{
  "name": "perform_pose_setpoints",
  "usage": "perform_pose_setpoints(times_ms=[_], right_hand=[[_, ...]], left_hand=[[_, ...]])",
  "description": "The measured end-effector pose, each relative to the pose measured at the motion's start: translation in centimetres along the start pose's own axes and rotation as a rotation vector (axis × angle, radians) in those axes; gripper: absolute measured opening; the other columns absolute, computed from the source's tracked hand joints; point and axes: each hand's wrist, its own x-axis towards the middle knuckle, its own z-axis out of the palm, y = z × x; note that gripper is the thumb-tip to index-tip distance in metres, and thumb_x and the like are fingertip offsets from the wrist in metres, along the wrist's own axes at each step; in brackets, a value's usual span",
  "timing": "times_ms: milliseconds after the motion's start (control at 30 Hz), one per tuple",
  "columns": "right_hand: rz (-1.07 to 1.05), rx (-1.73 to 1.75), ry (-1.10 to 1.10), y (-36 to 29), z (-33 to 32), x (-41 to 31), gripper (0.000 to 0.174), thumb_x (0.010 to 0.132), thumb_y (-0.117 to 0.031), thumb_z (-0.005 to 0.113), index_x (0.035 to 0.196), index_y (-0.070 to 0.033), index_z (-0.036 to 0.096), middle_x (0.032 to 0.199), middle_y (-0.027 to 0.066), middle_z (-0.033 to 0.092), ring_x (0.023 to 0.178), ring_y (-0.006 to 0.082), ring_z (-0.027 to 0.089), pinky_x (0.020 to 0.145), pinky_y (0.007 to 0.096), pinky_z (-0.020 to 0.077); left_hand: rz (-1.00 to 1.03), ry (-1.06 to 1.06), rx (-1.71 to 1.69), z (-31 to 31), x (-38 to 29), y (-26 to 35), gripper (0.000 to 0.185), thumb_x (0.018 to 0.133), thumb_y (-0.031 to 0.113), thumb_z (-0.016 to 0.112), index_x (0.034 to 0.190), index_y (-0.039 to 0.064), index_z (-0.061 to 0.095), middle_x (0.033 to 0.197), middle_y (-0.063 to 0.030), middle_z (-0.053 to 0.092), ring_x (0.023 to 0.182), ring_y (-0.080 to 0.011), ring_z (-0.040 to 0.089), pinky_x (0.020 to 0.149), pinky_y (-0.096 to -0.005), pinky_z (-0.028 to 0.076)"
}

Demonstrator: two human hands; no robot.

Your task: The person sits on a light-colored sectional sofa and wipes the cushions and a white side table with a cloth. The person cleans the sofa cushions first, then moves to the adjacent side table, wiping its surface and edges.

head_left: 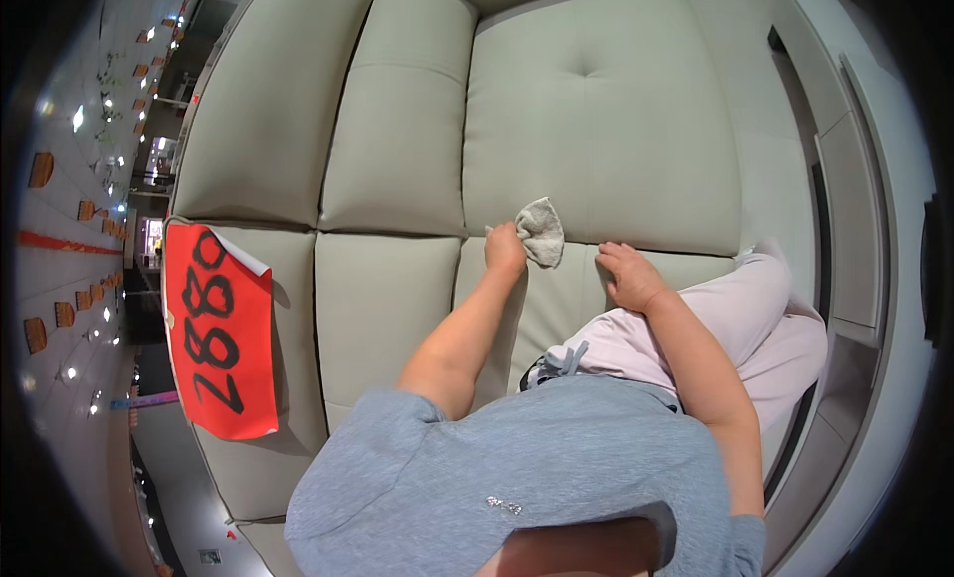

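My left hand (pixel 507 250) grips a crumpled pale grey cloth (pixel 542 232). Most of the cloth spreads out to the right of the fist, over the seam between two sofa seat cushions. Palm down, my right hand (pixel 631 277) rests on the near seat cushion (pixel 551 301), its fingertips by that same seam and nothing held. Beyond both hands lies the wide far seat cushion (pixel 596 137) of the grey-green leather-look sofa, with a tufted dimple in it. My legs in pale pink trousers (pixel 745 309) are folded on the sofa to the right.
A red paper sheet (pixel 238 338) with handwritten black digits hangs over the backrest (pixel 294 301) at left, one corner curled. Behind the sofa, a large hall shows ceiling lights and orange hangings (pixel 42 170). A pale cabinet-like unit (pixel 853 226) runs along the right.
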Motion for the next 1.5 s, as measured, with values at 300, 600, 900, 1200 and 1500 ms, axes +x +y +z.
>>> perform_pose_setpoints(times_ms=[300,600,900,1200,1500], right_hand=[[0.139,0.138,0.018,0.0,-1.4,-0.4,0.038,0.074,-0.012,0.063,0.11,-0.002,0.06,0.111,0.0164,0.06,0.109,0.0336,0.055,0.101,0.0434,0.0413],[0.404,1.134,0.368,3.6,-1.6,-0.4,0.054,0.079,-0.026,0.069,0.125,-0.002,0.053,0.119,0.0118,0.061,0.107,0.022,0.059,0.093,0.0338,0.0468],[0.369,1.76,0.307,1.7,-5.4,-2.1,0.048,0.083,-0.015,0.064,0.128,-0.008,0.05,0.117,0.007,0.06,0.108,0.0211,0.057,0.094,0.0363,0.0462],[0.409,1.821,0.463,2.0,-5.4,-2.3,0.041,0.084,-0.003,0.058,0.124,-0.001,0.051,0.117,0.0102,0.06,0.107,0.0234,0.06,0.093,0.0389,0.0491],[0.24,1.923,0.298,2.3,-5.8,-2.9,0.043,0.083,-0.007,0.064,0.124,-0.002,0.053,0.117,0.0103,0.062,0.106,0.0229,0.061,0.094,0.0384,0.0501]], left_hand=[[0.251,-0.135,-0.151,-1.8,-2.3,9.6,0.017,0.078,0.007,0.058,0.093,0.006,0.065,0.091,-0.0157,0.067,0.088,-0.0362,0.063,0.079,-0.0449,0.051],[0.246,-0.24,-0.594,-4.9,-2.0,15.6,0.03,0.076,0.007,0.061,0.105,0.001,0.063,0.092,-0.0188,0.067,0.085,-0.0361,0.065,0.079,-0.0408,0.051],[0.6,-0.146,-0.489,-2.8,-4.4,14.4,0.047,0.072,0.008,0.072,0.116,0.002,0.057,0.115,-0.0177,0.059,0.11,-0.0351,0.054,0.094,-0.0425,0.044],[0.378,-0.125,-0.573,-3.4,-3.3,13.9,0.048,0.082,0.02,0.071,0.122,0.001,0.055,0.121,-0.0165,0.058,0.111,-0.0298,0.057,0.095,-0.0363,0.045],[0.203,-0.661,-1.308,-6.3,-1.5,15.5,0.055,0.084,0.026,0.073,0.129,0.003,0.053,0.123,-0.0077,0.059,0.115,-0.0208,0.054,0.102,-0.0365,0.039]])
